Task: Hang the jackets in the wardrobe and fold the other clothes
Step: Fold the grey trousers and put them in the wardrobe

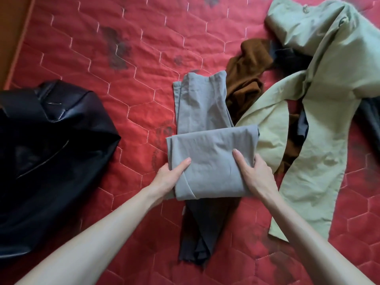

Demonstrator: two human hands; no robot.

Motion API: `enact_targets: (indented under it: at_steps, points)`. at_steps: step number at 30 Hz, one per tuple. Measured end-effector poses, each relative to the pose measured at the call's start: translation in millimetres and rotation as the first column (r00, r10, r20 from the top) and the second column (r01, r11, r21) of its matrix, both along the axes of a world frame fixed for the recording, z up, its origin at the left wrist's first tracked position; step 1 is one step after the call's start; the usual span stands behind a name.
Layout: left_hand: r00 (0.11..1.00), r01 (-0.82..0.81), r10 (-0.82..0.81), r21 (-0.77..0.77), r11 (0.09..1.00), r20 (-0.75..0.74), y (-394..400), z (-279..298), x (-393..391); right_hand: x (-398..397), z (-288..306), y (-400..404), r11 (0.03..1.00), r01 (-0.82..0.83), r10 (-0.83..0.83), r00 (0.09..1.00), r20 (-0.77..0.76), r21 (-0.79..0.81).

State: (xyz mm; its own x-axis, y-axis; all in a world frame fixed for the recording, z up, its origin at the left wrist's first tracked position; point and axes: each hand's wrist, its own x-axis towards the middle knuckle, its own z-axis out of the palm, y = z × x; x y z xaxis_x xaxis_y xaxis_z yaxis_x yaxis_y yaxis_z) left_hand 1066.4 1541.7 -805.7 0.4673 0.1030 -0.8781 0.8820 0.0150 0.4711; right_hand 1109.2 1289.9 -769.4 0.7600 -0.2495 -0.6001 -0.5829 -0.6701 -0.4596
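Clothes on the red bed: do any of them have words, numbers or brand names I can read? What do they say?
None can be read.
Grey trousers: plain, no writing.
Black jacket: only a zip shows.
Green garment: no lettering shows.
Brown garment: plain.
Red mattress: just stitched hexagons and dark smudges, no lettering.

Red quilted mattress (144, 48) with white hexagon stitching and dark stains, orange-brown floor strip (12, 27) at upper left.

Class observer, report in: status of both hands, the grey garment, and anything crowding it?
Left hand and right hand grip the grey trousers, partly folded. Pale green coat touches its right edge. Dark garment underneath.
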Motion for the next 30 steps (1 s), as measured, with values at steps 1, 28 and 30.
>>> enact_targets:
  at_steps: [1, 28, 30]
  points:
    - [0.999, 0.008, -0.010, -0.058, 0.998, -0.037, 4, 5, 1, 1, 3, 3, 0.999, 0.009, -0.009, 1.000, -0.003, 0.031]
    - [0.924, 0.321, -0.377, 0.400, 0.859, 0.069, 102, 21, -104, -81, -33, 121, 0.964, -0.121, 0.141, 0.988, -0.070, 0.236]
    - [0.920, 0.326, -0.385, 0.403, 0.855, 0.072, 104, 20, -106, -80, -37, 128, 0.972, -0.145, 0.160, 0.985, -0.070, 0.182]
